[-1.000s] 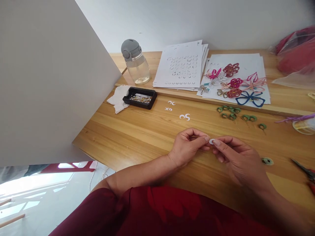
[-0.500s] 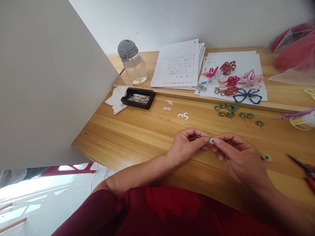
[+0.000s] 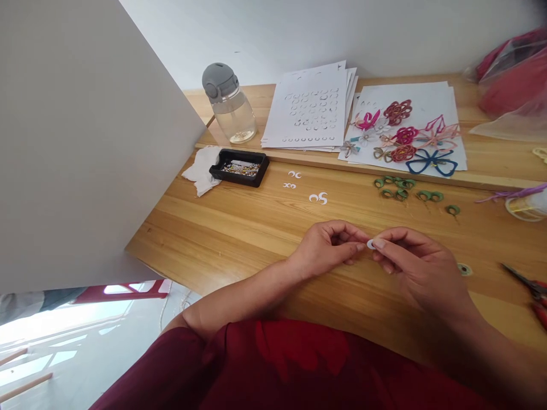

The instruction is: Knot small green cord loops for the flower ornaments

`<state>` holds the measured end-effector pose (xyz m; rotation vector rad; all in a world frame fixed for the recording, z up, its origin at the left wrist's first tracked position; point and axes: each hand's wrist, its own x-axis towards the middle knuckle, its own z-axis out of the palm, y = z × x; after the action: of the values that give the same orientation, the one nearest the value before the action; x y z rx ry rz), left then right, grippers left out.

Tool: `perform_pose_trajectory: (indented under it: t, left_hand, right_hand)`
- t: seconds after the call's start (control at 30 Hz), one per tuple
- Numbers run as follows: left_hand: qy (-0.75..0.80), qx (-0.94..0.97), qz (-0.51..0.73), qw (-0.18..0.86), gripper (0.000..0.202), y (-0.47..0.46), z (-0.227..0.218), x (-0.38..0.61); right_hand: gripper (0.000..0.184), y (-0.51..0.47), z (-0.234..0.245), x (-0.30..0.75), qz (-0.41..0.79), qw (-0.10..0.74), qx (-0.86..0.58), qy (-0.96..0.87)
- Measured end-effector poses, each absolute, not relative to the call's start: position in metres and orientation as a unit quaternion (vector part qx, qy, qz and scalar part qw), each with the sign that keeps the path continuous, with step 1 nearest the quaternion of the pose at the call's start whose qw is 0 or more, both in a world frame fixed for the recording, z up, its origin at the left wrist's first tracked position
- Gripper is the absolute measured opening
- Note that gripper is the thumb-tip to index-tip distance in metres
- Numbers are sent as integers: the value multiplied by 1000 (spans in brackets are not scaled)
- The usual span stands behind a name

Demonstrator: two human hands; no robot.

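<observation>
A small white paper crescent [image 3: 370,244] is pinched between the thumb and fingers of my right hand [image 3: 421,270]. Close against its left edge are the thumb and fingertips of my left hand [image 3: 322,247], curled together; whatever they grip is too small to make out. Beyond my hands, several white paper crescents [image 3: 318,197] lie on the wooden table [image 3: 239,228]. Farther right are several green wrapped loops [image 3: 400,195] with thin tails. A small pale green ring-shaped piece [image 3: 464,269] rests beside my right hand.
Red-handled scissors [image 3: 532,287] lie at the right. A black tray [image 3: 239,168] of small beads stands beside a white cloth [image 3: 205,169]. On the raised ledge are a water bottle [image 3: 233,108], printed paper sheets [image 3: 305,108] and several flower ornaments [image 3: 404,135]. A spool [image 3: 525,206] sits far right.
My left fingertips have parted slightly and sit a little farther right, by the crescent. My right hand has shifted slightly right, still pinching it. The whole view has tilted a little.
</observation>
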<state>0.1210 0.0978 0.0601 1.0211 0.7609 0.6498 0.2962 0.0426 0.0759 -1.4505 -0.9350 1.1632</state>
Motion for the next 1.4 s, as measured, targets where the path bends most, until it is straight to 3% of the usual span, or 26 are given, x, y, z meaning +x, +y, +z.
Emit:
perform_pose_trajectory:
  t: [0.13, 0.33, 0.57, 0.67, 0.73, 0.8, 0.9, 1.0, 1.1, 1.17, 1.3, 1.4]
  left_hand:
    - [366, 502, 262, 738, 19, 101, 64, 117]
    - [366, 416, 237, 798, 8, 105, 71, 117]
    - [355, 416, 216, 809, 44, 104, 67, 115]
    - [361, 427, 213, 801, 42, 103, 65, 115]
    - [355, 443, 212, 796, 30, 102, 63, 115]
    - [352, 498, 214, 763, 15, 102, 62, 115]
    - [348, 652, 242, 629, 5, 103, 63, 112]
    - [318, 768, 264, 490, 7, 104, 66, 107]
    - [304, 796, 267, 450, 12, 106, 66, 105]
    - [333, 758, 272, 491, 11, 106, 67, 107]
    - [395, 562, 266, 676, 18, 108, 72, 113]
    - [392, 454, 252, 759, 11, 108, 76, 116]
  right_hand:
    - [26, 42, 71, 302, 495, 485, -605, -392]
    - [28, 44, 68, 302, 536, 496, -593, -340]
    - [36, 48, 78, 294, 537, 497, -609, -305]
    - [37, 48, 79, 293, 542, 493, -607, -308]
    - [37, 48, 78, 294, 543, 493, -604, -313]
    - [36, 47, 75, 296, 539, 492, -601, -324]
    - [33, 44, 70, 301, 526, 475, -608, -358]
    - [30, 43, 66, 305, 510, 451, -618, -394]
    - [30, 43, 67, 308, 501, 441, -622, -409]
    - [30, 43, 69, 309, 502, 443, -622, -407]
    - [29, 44, 71, 308, 509, 441, -619, -405]
    - [29, 44, 72, 305, 521, 448, -611, -393]
